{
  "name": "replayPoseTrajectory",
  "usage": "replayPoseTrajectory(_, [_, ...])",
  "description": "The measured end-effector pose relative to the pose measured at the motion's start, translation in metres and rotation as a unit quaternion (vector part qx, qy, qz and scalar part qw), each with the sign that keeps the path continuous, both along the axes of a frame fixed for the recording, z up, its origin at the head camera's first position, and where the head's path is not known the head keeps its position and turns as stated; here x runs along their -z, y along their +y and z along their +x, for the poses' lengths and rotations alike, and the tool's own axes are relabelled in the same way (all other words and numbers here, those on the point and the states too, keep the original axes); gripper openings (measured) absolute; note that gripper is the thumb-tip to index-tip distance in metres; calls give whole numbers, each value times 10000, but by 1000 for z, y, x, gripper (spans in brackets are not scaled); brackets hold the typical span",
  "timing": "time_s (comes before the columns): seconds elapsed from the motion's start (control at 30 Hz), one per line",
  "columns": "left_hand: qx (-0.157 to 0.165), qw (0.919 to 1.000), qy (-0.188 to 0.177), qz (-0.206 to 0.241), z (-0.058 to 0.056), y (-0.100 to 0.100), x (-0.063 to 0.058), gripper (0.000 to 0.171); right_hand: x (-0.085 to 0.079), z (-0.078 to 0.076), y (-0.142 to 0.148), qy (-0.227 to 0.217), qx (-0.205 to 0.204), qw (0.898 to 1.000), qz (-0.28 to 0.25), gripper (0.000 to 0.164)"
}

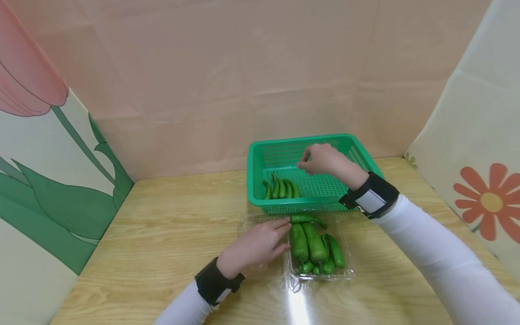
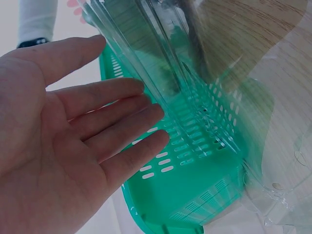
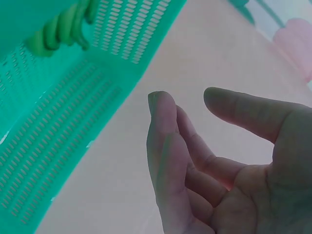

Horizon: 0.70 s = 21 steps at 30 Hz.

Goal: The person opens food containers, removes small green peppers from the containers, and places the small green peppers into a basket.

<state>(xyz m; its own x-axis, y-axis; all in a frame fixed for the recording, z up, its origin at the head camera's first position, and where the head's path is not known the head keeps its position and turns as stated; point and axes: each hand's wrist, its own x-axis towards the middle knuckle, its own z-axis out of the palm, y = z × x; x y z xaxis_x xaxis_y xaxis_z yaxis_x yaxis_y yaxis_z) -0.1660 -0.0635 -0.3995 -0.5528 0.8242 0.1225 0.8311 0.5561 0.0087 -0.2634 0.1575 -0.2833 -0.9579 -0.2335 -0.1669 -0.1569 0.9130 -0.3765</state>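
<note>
Several green peppers (image 1: 317,246) lie in a clear plastic clamshell box (image 1: 350,273). One long pepper (image 1: 307,220) lies crosswise at the box's far end. My left hand (image 1: 257,243) is at the box's left side, fingers extended; the left wrist view shows the palm (image 2: 63,131) with nothing in it. Above the green basket (image 1: 255,171) hangs my right hand (image 1: 322,159), its fingers bent and holding nothing. In the right wrist view a gap separates thumb (image 3: 243,109) and fingers. Several smaller peppers (image 1: 282,187) sit in a row at the basket's front left.
The clamshell's transparent lid (image 1: 260,266) lies folded out to the left, under my left hand. The box stands just in front of the basket on a wooden table (image 1: 183,225). A pinkish sheet (image 1: 195,90) backs the table, with flower-printed panels (image 1: 491,203) at the sides.
</note>
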Motion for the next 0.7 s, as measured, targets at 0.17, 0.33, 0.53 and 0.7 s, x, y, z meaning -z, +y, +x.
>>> replayPoseTrajectory(0.17, [1, 10000, 1, 17, -1, 1, 2, 50, -2, 22, -4, 311, -4, 9995, -6, 30])
replayPoseTrajectory(0.33, [-13, 10000, -29, 23, -1, 1, 3, 50, 3, 39, -7, 567, -93, 9983, -49, 28])
replayPoseTrajectory(0.53, [-1, 10000, -11, 13, -1, 1, 3, 50, 12, 57, -7, 703, -222, 9971, -179, 25])
replayPoseTrajectory(0.7, [-17, 10000, 14, 10, -1, 1, 3, 50, 20, 69, -5, 772, -379, 9960, -234, 20])
